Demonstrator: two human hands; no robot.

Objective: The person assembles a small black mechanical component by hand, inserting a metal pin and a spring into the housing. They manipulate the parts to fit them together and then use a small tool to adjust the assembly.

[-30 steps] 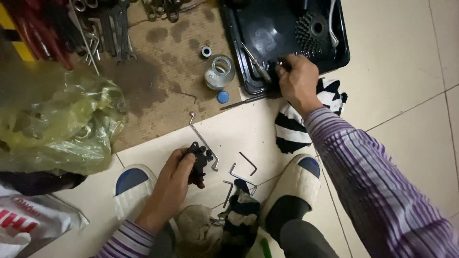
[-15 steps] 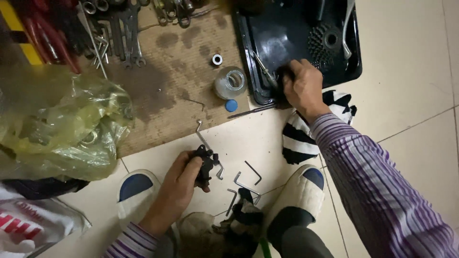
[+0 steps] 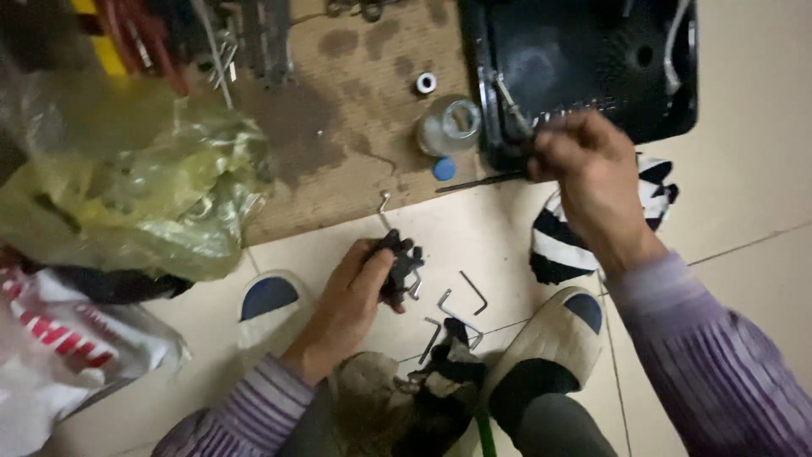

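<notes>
View from above of a person crouched on a tiled floor, both sleeves purple-striped. The left hand (image 3: 351, 296) is curled around a small black metal part (image 3: 399, 264), fingers and thumb closed on it; the part sticks out past the fingertips, just above the floor between the two slippers. The right hand (image 3: 588, 165) reaches forward to the near left corner of a black plastic tray (image 3: 592, 59), fingers pressed together as if pinching something small and dark there; the object is too blurred to identify. Several bent hex keys (image 3: 461, 300) lie loose on the tile just right of the held part. Beside the tray, on a stained brown board (image 3: 338, 144), stands a small clear jar (image 3: 448, 125) with a blue cap (image 3: 443, 169) near it. A black-and-white striped cloth (image 3: 562, 241) lies under the right wrist. A crumpled yellow plastic bag (image 3: 127, 186) sits far left.
</notes>
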